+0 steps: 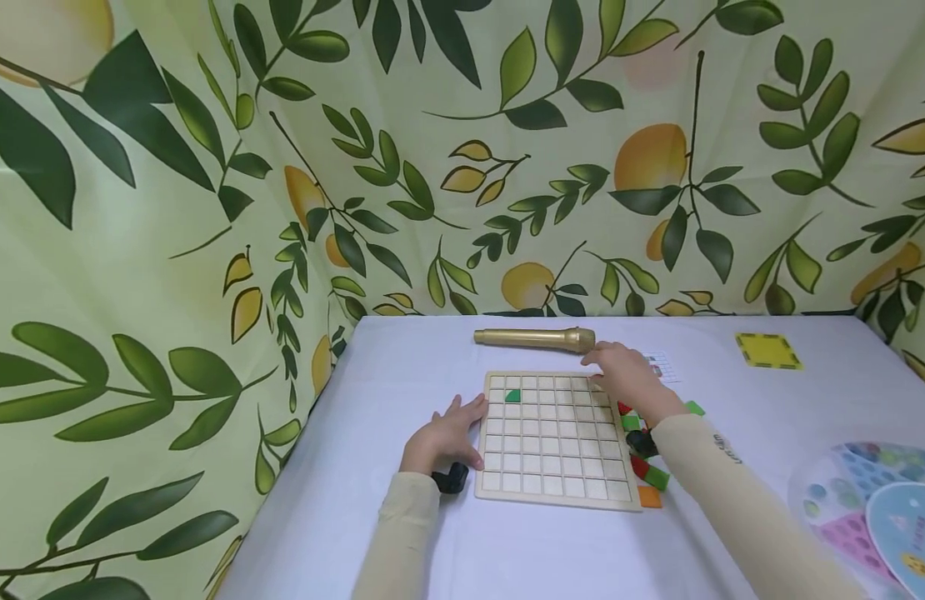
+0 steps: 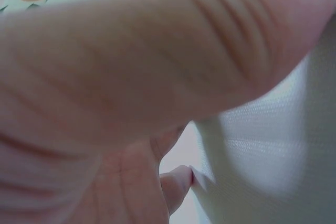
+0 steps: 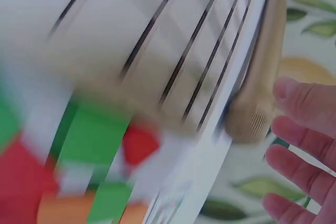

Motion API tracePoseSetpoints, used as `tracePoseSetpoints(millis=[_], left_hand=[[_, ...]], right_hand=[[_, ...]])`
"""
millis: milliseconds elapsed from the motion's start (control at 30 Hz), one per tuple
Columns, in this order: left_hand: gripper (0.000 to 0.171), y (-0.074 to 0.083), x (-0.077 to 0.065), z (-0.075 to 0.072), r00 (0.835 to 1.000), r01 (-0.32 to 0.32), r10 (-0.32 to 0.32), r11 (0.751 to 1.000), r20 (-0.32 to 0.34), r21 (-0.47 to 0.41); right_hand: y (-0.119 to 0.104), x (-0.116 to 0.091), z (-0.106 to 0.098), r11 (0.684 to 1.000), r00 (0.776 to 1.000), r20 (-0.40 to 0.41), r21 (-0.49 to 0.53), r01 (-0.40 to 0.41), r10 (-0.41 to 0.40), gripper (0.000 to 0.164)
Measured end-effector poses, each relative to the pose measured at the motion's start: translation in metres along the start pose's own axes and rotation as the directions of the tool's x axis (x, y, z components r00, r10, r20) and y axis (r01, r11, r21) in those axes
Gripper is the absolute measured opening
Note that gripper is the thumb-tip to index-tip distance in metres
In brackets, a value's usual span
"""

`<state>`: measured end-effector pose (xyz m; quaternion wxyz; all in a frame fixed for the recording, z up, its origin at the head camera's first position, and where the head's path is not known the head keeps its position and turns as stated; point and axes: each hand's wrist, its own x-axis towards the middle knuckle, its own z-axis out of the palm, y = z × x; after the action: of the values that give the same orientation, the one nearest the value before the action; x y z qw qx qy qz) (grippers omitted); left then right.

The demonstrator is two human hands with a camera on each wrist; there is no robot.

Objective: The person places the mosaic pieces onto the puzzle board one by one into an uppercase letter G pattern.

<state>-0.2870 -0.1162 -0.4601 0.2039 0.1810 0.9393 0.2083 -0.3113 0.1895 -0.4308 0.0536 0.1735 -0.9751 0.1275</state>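
Observation:
A wooden grid board [image 1: 554, 442] with white squares lies flat on the table, one green quarter-round piece [image 1: 512, 396] in its upper left part. At the board's left edge is my left hand [image 1: 446, 436], fingers spread and touching the rim. My right hand [image 1: 626, 377] hovers over the upper right corner with nothing visible in its fingers; the right wrist view shows them spread apart and loosely bent. Near those fingertips lies a gold microphone [image 1: 533, 337], its head [image 3: 249, 121] toward the hand. Loose green blocks [image 1: 657, 478] and red ones sit beside the board, partly under my right forearm.
A small printed card [image 1: 660, 365] lies behind my right hand. Farther right is a yellow square frame [image 1: 767, 351]. At the right front stands a round, colourful plastic item [image 1: 845, 508]. An orange block [image 1: 649, 497] rests by the board's near right corner. Leaf-patterned cloth hangs behind the table.

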Motion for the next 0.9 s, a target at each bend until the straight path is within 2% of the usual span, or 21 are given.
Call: tracePoseSetpoints(millis=[167, 300, 500, 733, 900], left_hand=[[0.106, -0.002, -0.003, -0.003, 1.0, -0.011, 0.011, 1.0, -0.006, -0.017], [0.106, -0.003, -0.004, -0.003, 1.0, -0.017, 0.017, 1.0, -0.009, -0.016], [0.106, -0.003, -0.003, -0.001, 1.0, -0.02, 0.02, 1.0, -0.005, -0.024], [0.106, -0.003, -0.001, 0.0, 1.0, -0.021, 0.021, 1.0, -0.01, -0.016], [0.106, -0.003, 0.0, 0.0, 1.0, -0.027, 0.026, 1.0, -0.01, -0.011]], right_hand=[[0.027, -0.015, -0.01, 0.993, 0.989, 0.083, -0.007, -0.122, 0.122, 0.032], [0.042, -0.026, -0.014, 0.984, 0.975, 0.131, -0.003, -0.179, 0.178, 0.032], [0.054, -0.041, -0.011, 0.986, 0.972, 0.166, -0.008, -0.169, 0.168, 0.028], [0.055, -0.049, -0.002, 0.983, 0.956, 0.258, 0.077, -0.164, 0.139, 0.021], [0.055, -0.051, 0.003, 0.98, 0.947, 0.288, 0.093, -0.176, 0.143, 0.022]])
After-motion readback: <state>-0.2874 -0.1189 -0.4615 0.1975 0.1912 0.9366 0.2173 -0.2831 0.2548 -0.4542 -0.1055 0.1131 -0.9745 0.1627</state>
